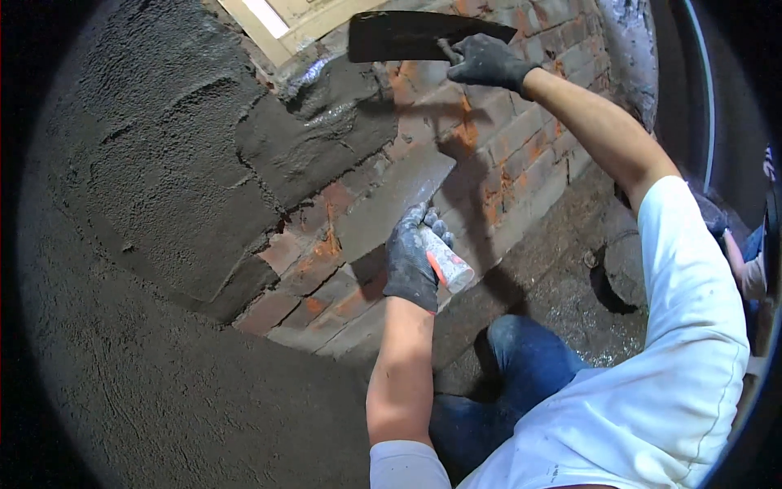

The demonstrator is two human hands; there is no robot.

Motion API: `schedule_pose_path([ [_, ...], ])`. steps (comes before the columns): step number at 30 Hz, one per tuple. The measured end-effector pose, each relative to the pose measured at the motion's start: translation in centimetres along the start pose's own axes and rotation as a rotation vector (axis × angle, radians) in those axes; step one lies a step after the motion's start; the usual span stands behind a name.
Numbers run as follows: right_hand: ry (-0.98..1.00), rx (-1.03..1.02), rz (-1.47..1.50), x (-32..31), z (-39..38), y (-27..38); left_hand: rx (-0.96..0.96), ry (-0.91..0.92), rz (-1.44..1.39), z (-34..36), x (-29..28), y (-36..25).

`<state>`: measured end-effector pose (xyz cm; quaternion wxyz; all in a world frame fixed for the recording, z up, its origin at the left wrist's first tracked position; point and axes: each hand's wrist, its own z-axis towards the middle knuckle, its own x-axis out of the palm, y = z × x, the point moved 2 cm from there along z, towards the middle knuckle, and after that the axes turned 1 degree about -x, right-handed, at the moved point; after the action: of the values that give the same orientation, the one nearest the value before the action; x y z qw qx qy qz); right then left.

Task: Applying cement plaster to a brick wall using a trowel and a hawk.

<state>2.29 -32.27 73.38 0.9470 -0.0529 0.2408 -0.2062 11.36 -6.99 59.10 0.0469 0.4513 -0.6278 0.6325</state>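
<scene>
Grey mortar (163, 204) covers the wall from nine o'clock round to six, its surface rough and ridged, and its right edge runs ragged from about twelve o'clock down toward the centre, where it stops against bare red brickwork (497, 163). A thicker, wetter patch of mortar (318, 138) sits just above centre, its lower rim standing proud of the bricks. Below it the brick stays uncovered in a wedge that widens toward three o'clock, so the open room lies to the right of the plaster edge and down to the foot of the wall. At the centre the left hand (411, 265), in a dark glove, is closed round the white and orange handle of a trowel (395, 200), whose flat grey blade lies tilted against the bricks, its upper tip touching the lower rim of the wet patch. At twelve o'clock a pale wooden frame (285, 20) meets the top of the mortar. Just right of it the right hand (486, 61), also gloved, grips the handle of a dark flat hawk board (407, 34) held up near the wall, well apart from the trowel. Toward four o'clock the floor (562, 277) is rough and grey, with a round dark pan (623, 269) lying beside the person's blue-clad knee (521, 359).
</scene>
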Motion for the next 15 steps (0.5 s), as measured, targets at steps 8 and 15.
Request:
schedule_pose_path([
  [8,0.74,0.405,1.043,0.0,9.6,5.2,-0.015,0.022,-0.039,-0.2,0.1,0.5],
  [15,0.824,0.363,0.537,-2.5,13.0,6.6,0.037,-0.055,-0.05,-0.1,-0.1,0.5],
])
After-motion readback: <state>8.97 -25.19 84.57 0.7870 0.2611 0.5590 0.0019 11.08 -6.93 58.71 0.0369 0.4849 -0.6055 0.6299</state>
